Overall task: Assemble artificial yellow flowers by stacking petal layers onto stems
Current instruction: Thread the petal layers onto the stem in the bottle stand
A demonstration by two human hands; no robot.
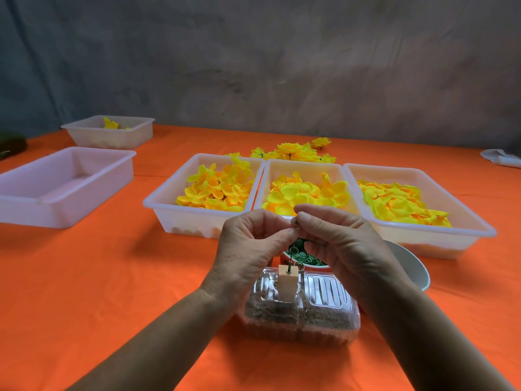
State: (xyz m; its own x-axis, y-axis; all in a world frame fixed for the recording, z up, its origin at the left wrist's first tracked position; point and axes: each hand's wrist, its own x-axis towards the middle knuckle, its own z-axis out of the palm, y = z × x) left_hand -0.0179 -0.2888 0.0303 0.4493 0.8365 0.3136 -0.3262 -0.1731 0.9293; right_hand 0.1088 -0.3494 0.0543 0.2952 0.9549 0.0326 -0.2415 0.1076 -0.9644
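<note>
Fingers of both your hands meet at the centre of the view. Your left hand (248,244) has its fingers curled in, thumb and forefinger pinched together on something very small. Your right hand (338,244) is curled the same way, its fingertips (299,218) clamped on a tiny dark piece that touches the left fingertips; what that piece is cannot be made out. A thin stem (289,256) runs down from the pinch into a small wooden block (287,283), which stands on a clear plastic box (301,311) at 6 o'clock.

Your right hand hides most of a red-rimmed cup of green rings (306,256) and part of a white bowl (414,266) at 4 o'clock. The box's contents look brownish and grainy but are not clear.

Beyond your hands, three white trays of yellow petals sit side by side: the left tray (169,198), the middle tray (304,167), the right tray (439,187). Finished yellow flowers (293,152) lie on the counter at 12 o'clock behind them. At 9 o'clock sits a bare tray (64,187), and at 10 o'clock a farther tray (110,134) holds a few yellow pieces. A white object (501,158) at 2 o'clock is cut off by the frame.

An orange cloth covers the counter (112,292); a grey mottled wall (253,66) rises behind it.
</note>
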